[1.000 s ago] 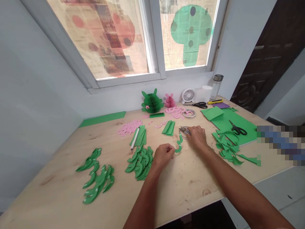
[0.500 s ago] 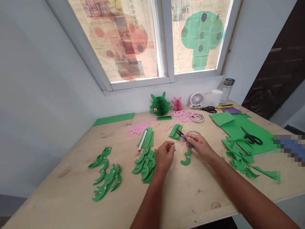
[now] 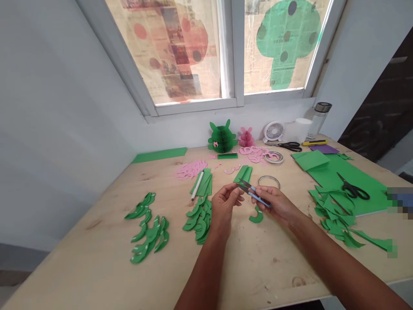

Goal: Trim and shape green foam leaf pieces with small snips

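My right hand (image 3: 278, 201) is closed around blue-handled thread snips (image 3: 259, 199), whose blades are parted and point to the left. Close to the blade tips, my left hand (image 3: 225, 203) is pinched shut; whatever it may hold is too small to make out. Below the snips a curved green paper piece (image 3: 257, 215) lies on the table. Beside my left wrist is a pile of scalloped green paper pieces (image 3: 200, 221), partly covered by my forearm. Folded green paper strips (image 3: 243, 174) lie just beyond my hands.
More green cutouts (image 3: 146, 241) are at left, and a white pen (image 3: 197, 186) rests on green strips. Pink cutouts (image 3: 192, 169), tape rolls (image 3: 269, 181) and paper figures (image 3: 222, 137) are farther back. Black scissors (image 3: 353, 188) and green scraps (image 3: 337, 213) lie at right.
My left hand has moved up to the snips' blade tips, its fingers now pinched there. The snips have come slightly nearer and turned more sideways. The whole view has shifted a little.
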The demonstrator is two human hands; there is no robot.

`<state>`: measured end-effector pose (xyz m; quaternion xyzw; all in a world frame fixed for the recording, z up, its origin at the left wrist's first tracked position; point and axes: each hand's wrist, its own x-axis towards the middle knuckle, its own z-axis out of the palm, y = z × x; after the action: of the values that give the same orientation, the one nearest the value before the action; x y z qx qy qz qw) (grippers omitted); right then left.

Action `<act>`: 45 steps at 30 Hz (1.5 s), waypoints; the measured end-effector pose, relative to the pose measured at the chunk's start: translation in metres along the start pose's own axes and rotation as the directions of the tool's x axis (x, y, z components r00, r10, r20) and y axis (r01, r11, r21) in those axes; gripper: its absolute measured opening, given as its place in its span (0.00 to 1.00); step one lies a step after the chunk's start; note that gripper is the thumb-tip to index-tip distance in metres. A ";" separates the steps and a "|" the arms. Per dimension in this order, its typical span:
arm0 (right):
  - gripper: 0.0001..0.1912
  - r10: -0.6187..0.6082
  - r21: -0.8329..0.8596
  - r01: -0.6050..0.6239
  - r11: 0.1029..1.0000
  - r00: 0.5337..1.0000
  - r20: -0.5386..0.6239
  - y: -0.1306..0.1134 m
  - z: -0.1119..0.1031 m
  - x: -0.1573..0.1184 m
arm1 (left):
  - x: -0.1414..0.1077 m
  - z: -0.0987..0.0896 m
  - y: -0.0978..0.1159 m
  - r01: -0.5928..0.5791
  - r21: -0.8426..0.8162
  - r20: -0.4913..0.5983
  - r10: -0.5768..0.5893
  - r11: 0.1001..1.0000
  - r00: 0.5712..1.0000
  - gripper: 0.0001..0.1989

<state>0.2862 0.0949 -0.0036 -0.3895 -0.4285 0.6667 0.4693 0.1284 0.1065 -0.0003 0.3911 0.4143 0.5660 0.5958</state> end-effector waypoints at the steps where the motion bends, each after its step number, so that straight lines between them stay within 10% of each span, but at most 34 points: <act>1: 0.14 0.006 0.001 -0.006 1.000 1.000 0.013 0.001 0.000 0.000 | 0.000 0.000 0.000 -0.010 -0.001 0.002 0.010 1.000 1.000 0.14; 39: 0.15 0.034 0.021 -0.038 0.999 0.983 0.179 -0.008 -0.001 -0.006 | -0.002 0.001 0.003 -0.140 0.079 -0.032 0.143 0.987 0.989 0.10; 45: 0.14 -0.085 0.047 0.086 0.995 0.996 -0.033 -0.010 -0.009 -0.001 | 0.000 -0.001 -0.001 -0.132 0.090 0.012 0.132 0.987 0.991 0.11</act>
<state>0.2975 0.0975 0.0034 -0.3697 -0.4212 0.6500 0.5133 0.1283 0.1064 -0.0014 0.4460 0.4108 0.5837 0.5401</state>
